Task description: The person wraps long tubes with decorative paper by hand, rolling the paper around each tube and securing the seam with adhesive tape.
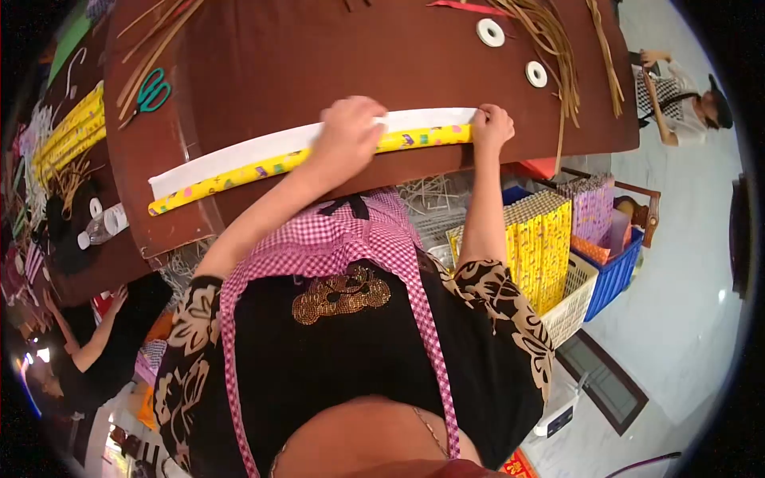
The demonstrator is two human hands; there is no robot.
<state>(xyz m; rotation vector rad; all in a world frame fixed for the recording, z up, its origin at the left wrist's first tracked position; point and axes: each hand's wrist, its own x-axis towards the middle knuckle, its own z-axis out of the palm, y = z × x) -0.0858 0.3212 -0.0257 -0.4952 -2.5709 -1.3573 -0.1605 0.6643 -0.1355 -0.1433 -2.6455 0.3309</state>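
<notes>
A long yellow patterned strip (275, 164) with a white side lies across the brown table, folded or rolled lengthwise along its near edge. I cannot tell whether it is paper or cloth. At its right end, my right hand (494, 127) is closed on the strip, thumb and fingers pressed together there. My left hand (349, 137) lies over the strip right of its middle. It is blurred by motion, and its fingers are curled and partly hidden, so I cannot make out whether they grip the strip.
Teal-handled scissors (153, 92) lie on the brown table (319, 56) at the left. Two white rolls (490, 33) and tan strips (558, 60) are at the right. Yellow bundles (538, 251) fill a crate beside a blue basket (617, 275). Other people are at both sides.
</notes>
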